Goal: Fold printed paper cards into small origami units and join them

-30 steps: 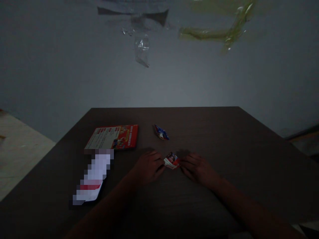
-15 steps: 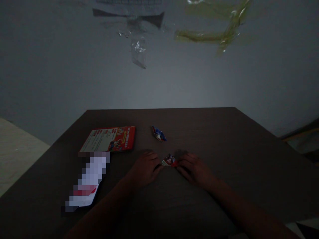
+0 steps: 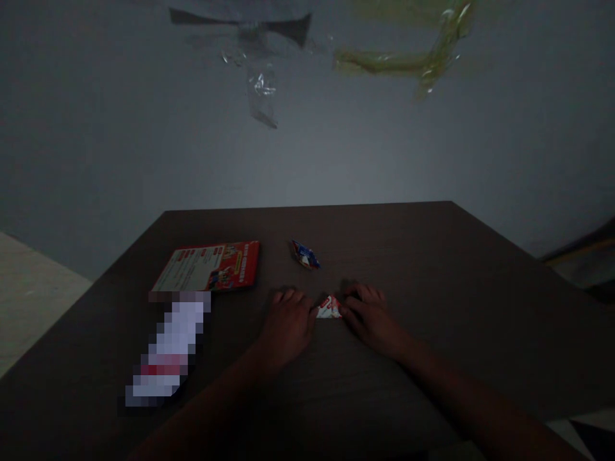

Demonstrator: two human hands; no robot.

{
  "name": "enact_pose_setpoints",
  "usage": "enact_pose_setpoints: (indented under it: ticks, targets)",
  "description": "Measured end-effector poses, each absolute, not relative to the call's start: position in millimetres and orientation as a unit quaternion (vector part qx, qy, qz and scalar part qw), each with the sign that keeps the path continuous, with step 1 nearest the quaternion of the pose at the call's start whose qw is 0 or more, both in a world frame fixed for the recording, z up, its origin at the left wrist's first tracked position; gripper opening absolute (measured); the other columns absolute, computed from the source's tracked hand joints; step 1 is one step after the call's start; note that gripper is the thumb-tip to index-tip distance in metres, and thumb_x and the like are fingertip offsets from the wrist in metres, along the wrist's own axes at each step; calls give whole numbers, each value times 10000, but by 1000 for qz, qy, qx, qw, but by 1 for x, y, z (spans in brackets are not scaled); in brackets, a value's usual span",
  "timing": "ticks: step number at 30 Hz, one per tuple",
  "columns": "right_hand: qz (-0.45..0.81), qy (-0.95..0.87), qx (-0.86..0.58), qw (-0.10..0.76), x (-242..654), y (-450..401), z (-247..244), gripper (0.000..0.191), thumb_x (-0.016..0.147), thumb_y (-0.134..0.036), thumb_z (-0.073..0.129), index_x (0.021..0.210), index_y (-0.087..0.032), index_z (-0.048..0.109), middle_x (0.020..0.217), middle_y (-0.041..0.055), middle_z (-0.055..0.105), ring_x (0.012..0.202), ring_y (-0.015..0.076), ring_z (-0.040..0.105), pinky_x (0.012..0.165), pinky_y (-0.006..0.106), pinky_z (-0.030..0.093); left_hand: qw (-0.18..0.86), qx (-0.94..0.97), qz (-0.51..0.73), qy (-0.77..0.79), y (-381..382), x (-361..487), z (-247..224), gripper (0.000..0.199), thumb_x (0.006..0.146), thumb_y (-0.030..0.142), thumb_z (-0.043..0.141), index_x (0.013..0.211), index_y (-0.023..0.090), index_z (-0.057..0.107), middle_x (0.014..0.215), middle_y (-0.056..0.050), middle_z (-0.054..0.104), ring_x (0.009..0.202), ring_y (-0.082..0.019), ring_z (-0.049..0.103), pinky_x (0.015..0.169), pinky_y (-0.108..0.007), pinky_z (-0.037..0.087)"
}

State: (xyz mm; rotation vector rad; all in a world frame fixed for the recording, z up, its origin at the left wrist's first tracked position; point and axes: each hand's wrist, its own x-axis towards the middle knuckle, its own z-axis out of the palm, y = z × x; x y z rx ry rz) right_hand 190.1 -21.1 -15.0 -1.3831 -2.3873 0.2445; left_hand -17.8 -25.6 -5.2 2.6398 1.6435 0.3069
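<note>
A small folded paper piece (image 3: 328, 307), white with red print and roughly triangular, lies on the dark table between my hands. At its left corner, my left hand (image 3: 291, 320) has its thumb and forefinger closed, the other fingers curled against the tabletop. My right hand (image 3: 372, 317) pinches the right corner, its fingers bent. Dim light hides the exact contact of the fingertips. Beyond my hands lies another folded paper piece (image 3: 305, 254), blue, white and red, with pointed ends.
A red and white printed booklet or flat box (image 3: 211, 266) lies at the left on the wooden table (image 3: 384, 243). Nearer me is a blurred-out pale, phone-like object (image 3: 168, 349). Behind the table stands a grey wall (image 3: 336, 147) with tape remnants.
The paper between my hands now shows a white and red face in place of its dark picture side, and looks triangular. Both hands have shifted slightly; the view has tilted a little.
</note>
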Motion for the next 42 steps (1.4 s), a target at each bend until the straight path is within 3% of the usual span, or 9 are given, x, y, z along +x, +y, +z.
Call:
enact_pose_setpoints:
  ticks: [42]
  targets:
    - [102,-810,-554,161,185,-16,-15,228,885,-334,469,821,-209,647,1153,67,551,1055,240,467,853,409,326,11,822,62,565,-21,-9,0,318,895,360,405,834,162,647,927,-104,652,931,-257,543,817,-415,337]
